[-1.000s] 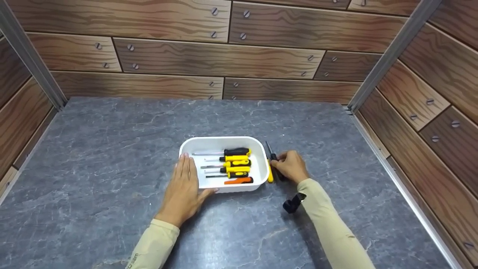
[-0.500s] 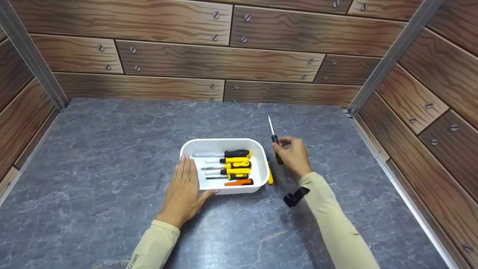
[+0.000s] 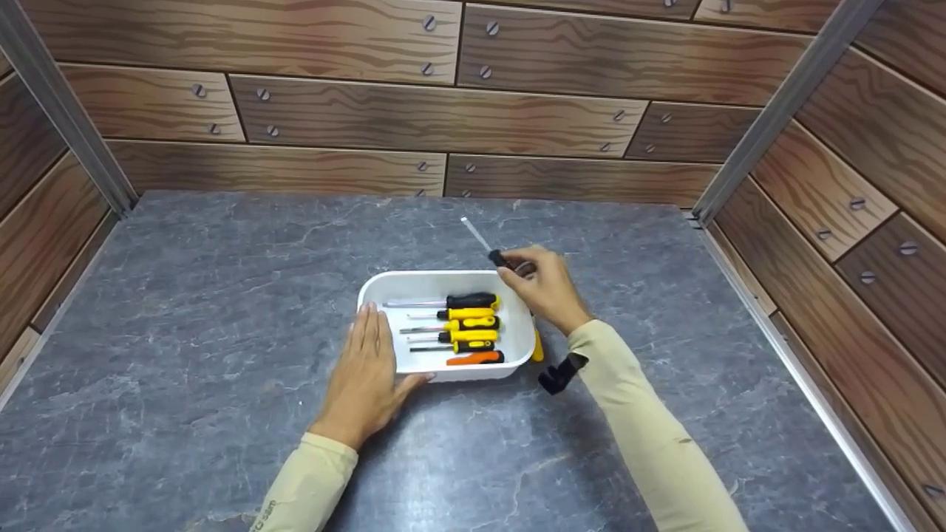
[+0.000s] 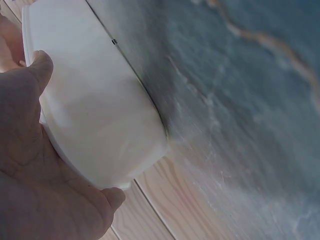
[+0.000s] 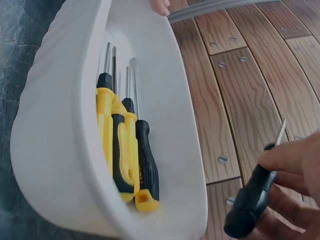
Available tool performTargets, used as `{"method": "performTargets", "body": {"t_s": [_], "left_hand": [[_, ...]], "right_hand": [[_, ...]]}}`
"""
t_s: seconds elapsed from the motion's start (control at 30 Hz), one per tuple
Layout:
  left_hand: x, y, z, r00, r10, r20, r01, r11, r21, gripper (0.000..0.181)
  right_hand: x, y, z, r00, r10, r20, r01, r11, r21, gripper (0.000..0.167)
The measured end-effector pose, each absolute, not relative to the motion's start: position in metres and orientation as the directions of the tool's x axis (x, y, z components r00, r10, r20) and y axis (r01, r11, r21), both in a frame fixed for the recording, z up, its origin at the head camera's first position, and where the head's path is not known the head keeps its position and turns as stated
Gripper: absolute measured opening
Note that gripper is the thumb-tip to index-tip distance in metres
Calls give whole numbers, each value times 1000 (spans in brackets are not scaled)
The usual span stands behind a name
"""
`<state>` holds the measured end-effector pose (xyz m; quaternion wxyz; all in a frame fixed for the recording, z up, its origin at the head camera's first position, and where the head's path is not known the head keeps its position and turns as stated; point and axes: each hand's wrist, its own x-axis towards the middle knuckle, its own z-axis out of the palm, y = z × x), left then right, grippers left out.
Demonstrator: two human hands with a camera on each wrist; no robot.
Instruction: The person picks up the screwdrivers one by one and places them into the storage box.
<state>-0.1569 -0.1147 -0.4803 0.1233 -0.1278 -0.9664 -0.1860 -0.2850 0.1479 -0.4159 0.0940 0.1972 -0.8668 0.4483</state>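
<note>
A white plastic tray [image 3: 436,274] holds a row of screwdrivers with black, yellow and orange handles, among them a black-handled screwdriver [image 3: 471,301] at the back and an orange-handled tool [image 3: 473,358] at the front. My left hand [image 3: 362,380] rests against the tray's left end, fingers straight over the rim and thumb along the front wall. Above the tray's back right corner, my right hand [image 3: 548,284] pinches a black-handled screwdriver [image 5: 250,202] between thumb and fingers. Its shaft points away and to the left. The right forearm partly covers a yellow handle [image 3: 538,347] beside the tray's right end.
The tray stands on a grey marbled tabletop [image 3: 244,281]. Wood-patterned walls [image 3: 340,118] close off the back and sides, with metal posts [image 3: 768,111] in the corners. A black wrist mount [image 3: 562,373] hangs from the right wrist.
My right hand has lifted the black screwdriver off the table at the tray's right and carried it up and left to the back right corner. The left hand stays put.
</note>
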Motion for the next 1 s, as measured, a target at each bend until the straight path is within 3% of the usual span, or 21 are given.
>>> {"method": "performTargets", "body": {"t_s": [0.37,0.67,1.0], "left_hand": [[-158,-114,-481,-936,195,293,291,898,331,100],[-158,-114,-480,-942,195,274,285,897,339,101],[-158,-116,-480,-936,210,282,296,903,312,99]], "right_hand": [[-289,123,-426,-834,-478,274,-531,566,-631,25],[-290,110,-440,-812,-568,133,-543,653,-527,25],[-294,103,-452,-752,-644,140,-639,661,-394,20]]}}
